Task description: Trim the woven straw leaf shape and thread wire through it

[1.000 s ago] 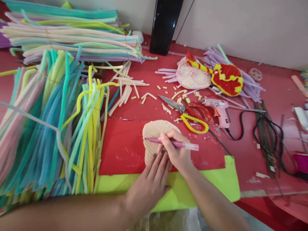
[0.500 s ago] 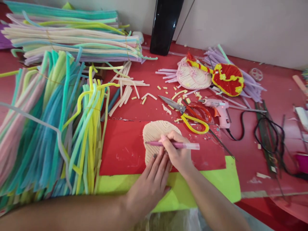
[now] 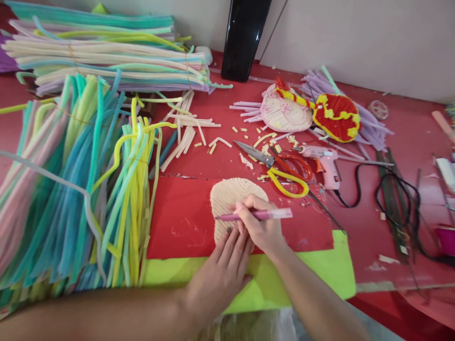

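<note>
A cream panel of ribbed pipe cleaners (image 3: 227,192), rounded at the corners, lies on a red sheet (image 3: 181,218). My left hand (image 3: 227,260) rests flat with its fingers stretched over the panel's lower part. Pinched in my right hand (image 3: 265,227) is a pink pen (image 3: 261,214) with a clear end, held nearly level. Its tip points left and meets the panel near its left edge; whether it leaves a mark I cannot make out. Both hands partly cover the panel.
Bundles of coloured pipe cleaners (image 3: 71,189) fill the left side. Beyond the panel lie scissors (image 3: 287,182), a pink glue gun (image 3: 325,163) and cream offcuts (image 3: 186,139). Farther back are a red and yellow pipe-cleaner piece (image 3: 336,116) and a black phone-like slab (image 3: 245,38). A black cord (image 3: 378,189) coils at right.
My right hand and the pen have shifted very slightly, the pen's tip a little lower along the panel's left edge. My left hand stays in place.
</note>
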The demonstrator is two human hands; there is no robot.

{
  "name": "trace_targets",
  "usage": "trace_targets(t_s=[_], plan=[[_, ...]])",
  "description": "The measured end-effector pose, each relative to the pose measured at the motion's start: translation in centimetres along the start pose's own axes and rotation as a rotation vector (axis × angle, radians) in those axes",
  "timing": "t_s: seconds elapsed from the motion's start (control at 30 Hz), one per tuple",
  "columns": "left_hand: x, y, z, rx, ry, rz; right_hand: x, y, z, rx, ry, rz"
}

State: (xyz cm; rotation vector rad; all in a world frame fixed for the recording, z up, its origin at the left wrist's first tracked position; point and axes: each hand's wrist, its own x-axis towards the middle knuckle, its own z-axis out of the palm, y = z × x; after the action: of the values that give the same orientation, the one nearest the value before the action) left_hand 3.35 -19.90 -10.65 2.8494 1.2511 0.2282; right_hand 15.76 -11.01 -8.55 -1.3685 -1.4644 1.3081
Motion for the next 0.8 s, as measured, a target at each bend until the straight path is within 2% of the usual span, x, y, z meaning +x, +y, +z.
trace_targets(t_s=[0.1,0.17,0.23,0.27,0.3,0.37,0.43,0.5,0.6,0.7,0.8], plan=[[-0.1,0.1,0.0,0.004,-0.009,0.0,-0.1,-0.1,0.1,-0.006,0.038,0.003],[-0.1,0.1,0.1,0.009,-0.013,0.005,-0.1,-0.1,0.1,0.02,-0.001,0.027],[-0.1,0.1,0.1,0.018,-0.016,0.01,0.0,0.0,0.0,0.102,-0.033,0.075],[0.0,0.1,0.1,0.023,-0.019,0.012,0.2,0.1,-0.2,0.16,-0.006,0.09],[0.0,0.0,0.1,0.029,-0.027,0.015,0.4,0.1,-0.6,0.221,0.063,0.085],[0.1,0.0,-0.2,0.041,-0.042,0.023,1.0,0.0,-1.7,0.307,0.301,0.02],[0.2,-0.1,-0.6,0.058,-0.054,0.036,1.7,-0.2,-3.1,0.305,0.546,-0.076],[0.4,-0.1,-1.0,0.077,-0.06,0.048,2.1,-0.5,-4.7,0.264,0.689,-0.144],[0.6,0.0,-1.5,0.099,-0.06,0.037,2.3,-0.8,-6.5,0.277,0.791,-0.194],[0.4,0.4,-1.9,0.113,-0.045,0.031,2.1,-1.0,-7.6,0.322,0.796,-0.182],[-0.2,1.1,-2.3,0.123,-0.025,0.086,1.5,-1.4,-8.4,0.344,0.807,-0.198]])
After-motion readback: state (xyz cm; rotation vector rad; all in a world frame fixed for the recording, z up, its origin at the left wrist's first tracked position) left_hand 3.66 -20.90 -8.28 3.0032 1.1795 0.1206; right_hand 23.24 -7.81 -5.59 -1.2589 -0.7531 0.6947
